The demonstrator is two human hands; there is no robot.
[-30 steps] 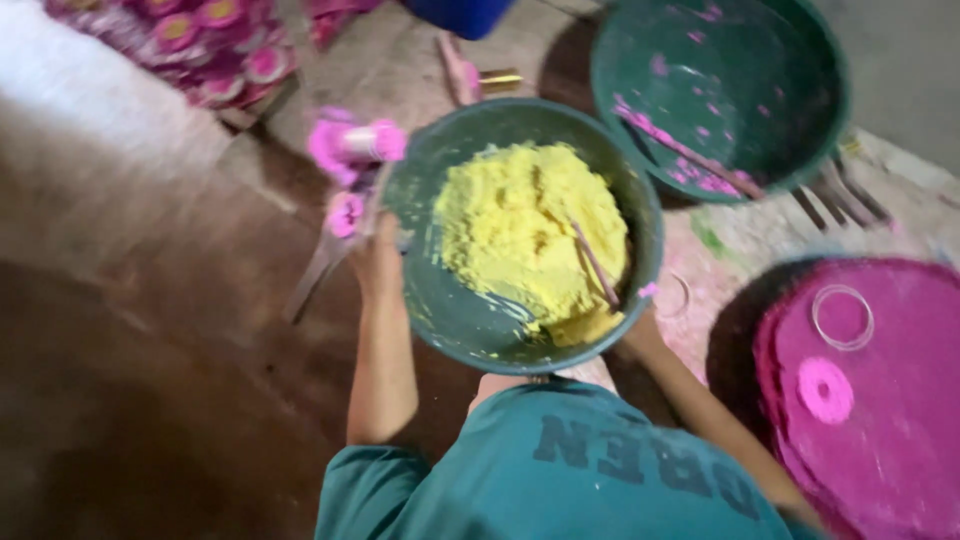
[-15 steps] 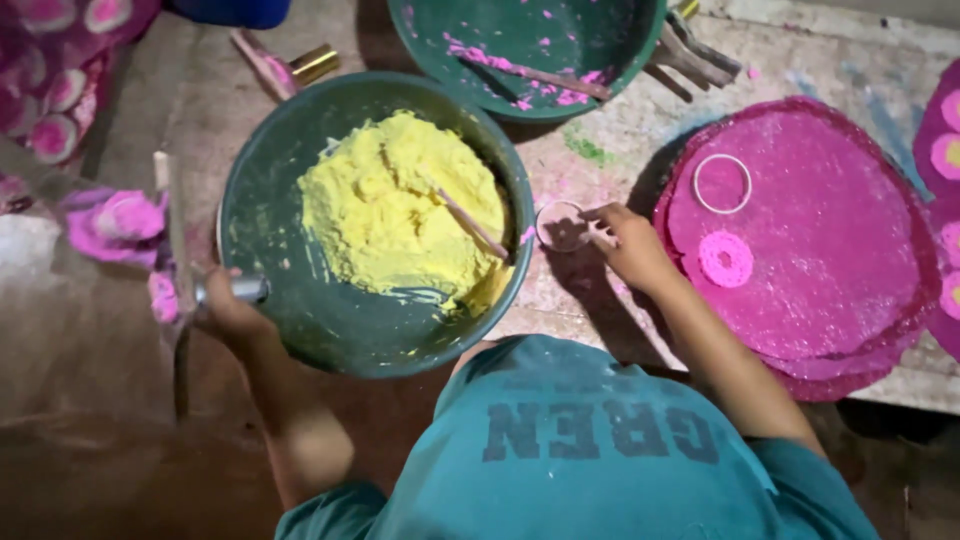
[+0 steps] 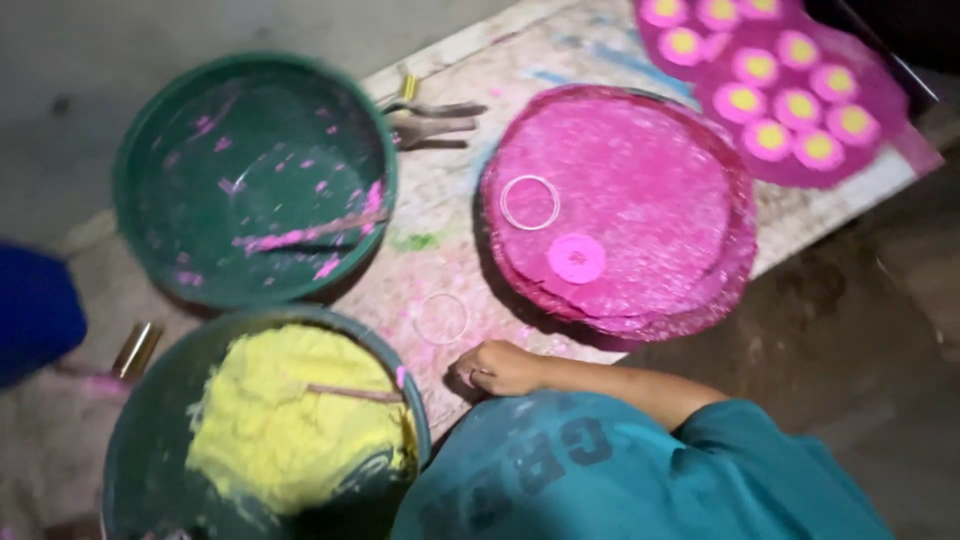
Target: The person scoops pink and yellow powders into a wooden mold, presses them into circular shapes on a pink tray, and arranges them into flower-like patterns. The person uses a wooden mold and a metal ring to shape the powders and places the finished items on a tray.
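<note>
Ring-shaped clear mould (image 3: 441, 318) lies on the board just beyond my right hand (image 3: 502, 367), whose fingers curl loosely beside it holding nothing, near the green bowl of yellow paste (image 3: 290, 425); my left hand is out of view.

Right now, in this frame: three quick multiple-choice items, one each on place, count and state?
1. Where does the small pink disc lie?
A. in the yellow bowl
B. on the round pink tray
C. under the right hand

2. How many clear rings show?
A. two
B. none
C. five

3. What state is the upper green bowl in?
A. heaped with yellow mix
B. upside down
C. nearly empty, smeared pink

Key:
1 B: the pink disc sits on the pink tray.
2 A: one ring lies on that tray, and another ring on the board near the right hand.
3 C: the upper green bowl shows only pink smears and a coated stick.
</note>
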